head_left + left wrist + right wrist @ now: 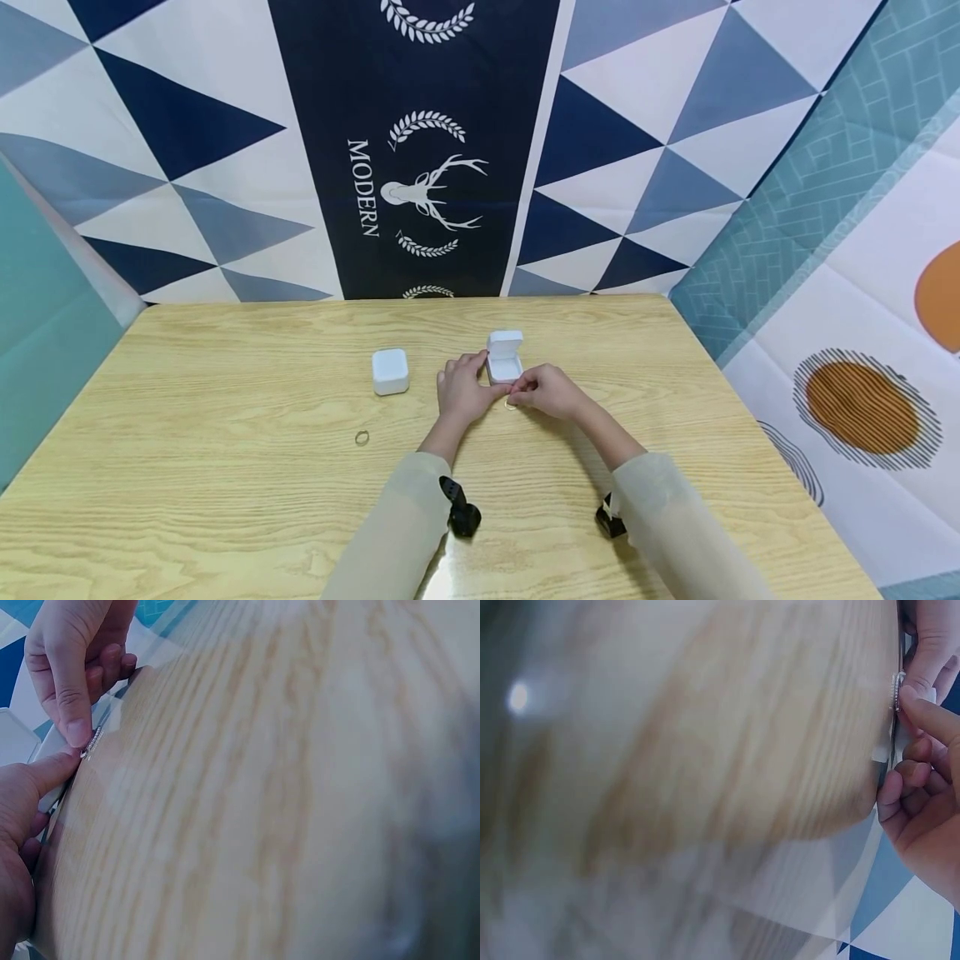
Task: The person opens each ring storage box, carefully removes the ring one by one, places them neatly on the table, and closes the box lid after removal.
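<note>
A small white ring box (505,367) stands on the table with its lid raised. My left hand (462,387) holds it from the left, a finger along its side and the thumb at its front corner. Just in front of the box, my right hand (551,390) pinches a thin ring (511,405) between thumb and index finger. In the right wrist view the ring (897,691) shows a row of small stones along its band. In the left wrist view the ring (93,742) hangs by the two hands' fingertips, close over the wood.
A second white box (390,372), lid down, stands left of my left hand. Another ring (362,437) lies on the wooden table (225,467) nearer to me. A patterned cloth (420,167) rises behind the table's far edge.
</note>
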Available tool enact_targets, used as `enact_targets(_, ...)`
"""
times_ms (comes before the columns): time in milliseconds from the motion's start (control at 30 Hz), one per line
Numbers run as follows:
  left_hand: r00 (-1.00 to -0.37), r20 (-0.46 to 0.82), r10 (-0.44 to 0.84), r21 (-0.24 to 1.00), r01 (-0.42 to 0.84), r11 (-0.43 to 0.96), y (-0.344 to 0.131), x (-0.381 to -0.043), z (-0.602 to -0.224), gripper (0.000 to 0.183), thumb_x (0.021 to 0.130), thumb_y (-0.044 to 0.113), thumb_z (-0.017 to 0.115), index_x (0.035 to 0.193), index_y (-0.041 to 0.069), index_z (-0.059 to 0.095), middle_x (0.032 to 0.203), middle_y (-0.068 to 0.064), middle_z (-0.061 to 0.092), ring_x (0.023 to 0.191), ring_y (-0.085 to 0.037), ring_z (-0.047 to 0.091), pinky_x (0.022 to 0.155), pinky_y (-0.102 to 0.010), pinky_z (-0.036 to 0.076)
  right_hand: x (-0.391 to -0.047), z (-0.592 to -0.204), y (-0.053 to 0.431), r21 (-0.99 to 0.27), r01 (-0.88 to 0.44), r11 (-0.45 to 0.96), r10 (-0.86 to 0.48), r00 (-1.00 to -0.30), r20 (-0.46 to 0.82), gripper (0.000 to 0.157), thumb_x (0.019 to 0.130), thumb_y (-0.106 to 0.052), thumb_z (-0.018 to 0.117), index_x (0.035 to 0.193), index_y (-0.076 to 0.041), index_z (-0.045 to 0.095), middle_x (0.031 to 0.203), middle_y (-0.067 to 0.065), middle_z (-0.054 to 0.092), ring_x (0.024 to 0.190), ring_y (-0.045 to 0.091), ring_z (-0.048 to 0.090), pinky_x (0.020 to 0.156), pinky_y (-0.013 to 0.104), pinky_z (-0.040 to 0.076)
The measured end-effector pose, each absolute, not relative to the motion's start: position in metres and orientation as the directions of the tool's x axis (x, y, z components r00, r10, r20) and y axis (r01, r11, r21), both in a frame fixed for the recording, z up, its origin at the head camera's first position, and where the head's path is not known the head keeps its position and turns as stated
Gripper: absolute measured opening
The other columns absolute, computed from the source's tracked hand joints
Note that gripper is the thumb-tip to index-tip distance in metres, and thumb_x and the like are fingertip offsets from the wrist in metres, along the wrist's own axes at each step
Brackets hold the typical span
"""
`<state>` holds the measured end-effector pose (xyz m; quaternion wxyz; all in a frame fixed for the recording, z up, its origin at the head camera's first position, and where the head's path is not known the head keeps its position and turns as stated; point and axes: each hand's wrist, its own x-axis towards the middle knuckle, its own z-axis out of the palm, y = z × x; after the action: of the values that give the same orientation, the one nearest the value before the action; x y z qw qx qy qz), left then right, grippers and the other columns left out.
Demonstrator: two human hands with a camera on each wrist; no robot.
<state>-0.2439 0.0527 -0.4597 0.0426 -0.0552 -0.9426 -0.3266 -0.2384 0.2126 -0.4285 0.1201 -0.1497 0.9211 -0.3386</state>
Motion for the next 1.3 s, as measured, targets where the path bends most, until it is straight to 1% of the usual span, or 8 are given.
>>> enact_targets(233,-0.990,0.119,0.076,0.614,0.134,0.778,0.053,-0.245,-0.460,0.079,0.066,0.058,0.065,0.131,0.019,0.044,0.125,0.000,0.051,0.101,-0.019,0.044,0.079,-0.033,0.028,-0.238,-0.426,0.214,-0.672,-0.177,0.719,-0.351,-0.927,-0.131,0.011,0.075,-0.020,0.069,0.076,-0.009,0.067,0.065,0.000,0.061,0.056,0.007,0.044,0.051,0.019,0.035)
enact_targets(400,-0.990,0.119,0.077,0.615,0.134,0.777,0.054,-0.246,-0.460,0.079,0.066,0.059,0.064,0.131,0.018,0.044,0.125,-0.001,0.051,0.101,-0.020,0.044,0.080,-0.033,0.028,-0.240,-0.426,0.217,-0.659,-0.190,0.728,-0.352,-0.928,-0.121,0.013,0.075,-0.023,0.069,0.075,-0.010,0.067,0.064,-0.002,0.060,0.057,0.007,0.044,0.051,0.019,0.036)
enact_targets(533,-0.990,0.119,0.079,0.618,0.136,0.774,0.053,-0.245,-0.459,0.080,0.065,0.059,0.065,0.131,0.018,0.044,0.125,-0.001,0.052,0.101,-0.020,0.044,0.080,-0.033,0.028,-0.241,-0.424,0.220,-0.649,-0.204,0.733,-0.358,-0.927,-0.113,0.011,0.076,-0.022,0.068,0.078,-0.011,0.068,0.065,-0.002,0.060,0.057,0.007,0.044,0.051,0.019,0.036)
enact_targets(767,-0.990,0.118,0.077,0.625,0.134,0.769,0.053,-0.245,-0.460,0.080,0.065,0.058,0.066,0.131,0.019,0.044,0.124,-0.001,0.052,0.099,-0.019,0.044,0.080,-0.033,0.028,-0.240,-0.415,0.224,-0.667,-0.183,0.722,-0.347,-0.930,-0.121,0.013,0.079,-0.020,0.065,0.083,-0.008,0.068,0.066,0.006,0.059,0.055,0.008,0.046,0.049,0.021,0.038)
enact_targets(1100,-0.991,0.109,0.076,0.634,0.128,0.763,0.052,-0.245,-0.460,0.080,0.065,0.058,0.066,0.131,0.019,0.044,0.125,-0.002,0.051,0.100,-0.019,0.044,0.080,-0.033,0.028,-0.242,-0.410,0.229,-0.636,-0.166,0.753,-0.272,-0.960,-0.071,0.014,0.079,-0.022,0.064,0.084,-0.009,0.068,0.071,0.008,0.061,0.061,0.011,0.047,0.053,0.024,0.039)
enact_targets(1233,-0.991,0.108,0.079,0.639,0.130,0.758,0.052,-0.244,-0.459,0.080,0.065,0.056,0.067,0.131,0.018,0.044,0.125,-0.002,0.051,0.100,-0.020,0.044,0.079,-0.033,0.028,-0.243,-0.409,0.232,-0.655,-0.127,0.745,-0.216,-0.975,-0.056,0.015,0.079,-0.024,0.064,0.084,-0.010,0.068,0.074,0.010,0.062,0.064,0.013,0.050,0.055,0.025,0.041)
enact_targets(1300,-0.990,0.110,0.083,0.637,0.135,0.759,0.052,-0.244,-0.459,0.080,0.065,0.056,0.067,0.131,0.018,0.044,0.125,-0.002,0.052,0.099,-0.021,0.044,0.079,-0.033,0.028,-0.244,-0.408,0.233,-0.668,-0.111,0.736,-0.196,-0.979,-0.052,0.017,0.080,-0.026,0.064,0.085,-0.010,0.068,0.075,0.012,0.063,0.063,0.014,0.051,0.054,0.026,0.042)
